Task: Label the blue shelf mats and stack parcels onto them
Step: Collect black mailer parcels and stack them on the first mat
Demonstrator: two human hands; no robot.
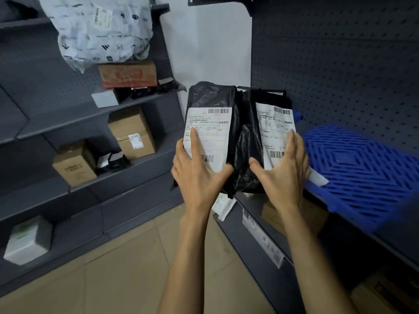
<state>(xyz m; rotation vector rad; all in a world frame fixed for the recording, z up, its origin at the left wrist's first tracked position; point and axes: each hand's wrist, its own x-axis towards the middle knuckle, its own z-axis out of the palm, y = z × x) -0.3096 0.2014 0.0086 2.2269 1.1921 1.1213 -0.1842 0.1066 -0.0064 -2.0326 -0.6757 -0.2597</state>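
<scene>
Two black plastic parcels stand upright side by side at the left end of the right-hand shelf. My left hand (199,171) grips the left black parcel (210,98) over its white shipping label, index finger stretched up the label. My right hand (283,168) presses flat against the right black parcel (267,100) and its label, thumb spread toward the gap between them. A blue slotted shelf mat (362,164) lies on the same shelf just to the right of the parcels, with a small white tag (318,177) at its front edge.
Dark grey shelving on the left carries cardboard boxes (131,132), a white patterned bag (102,28) and a white box (28,241). A perforated back panel (340,64) rises behind the mat. Below the right shelf sit a white mailer (223,206) and more boxes. The floor is tan tile.
</scene>
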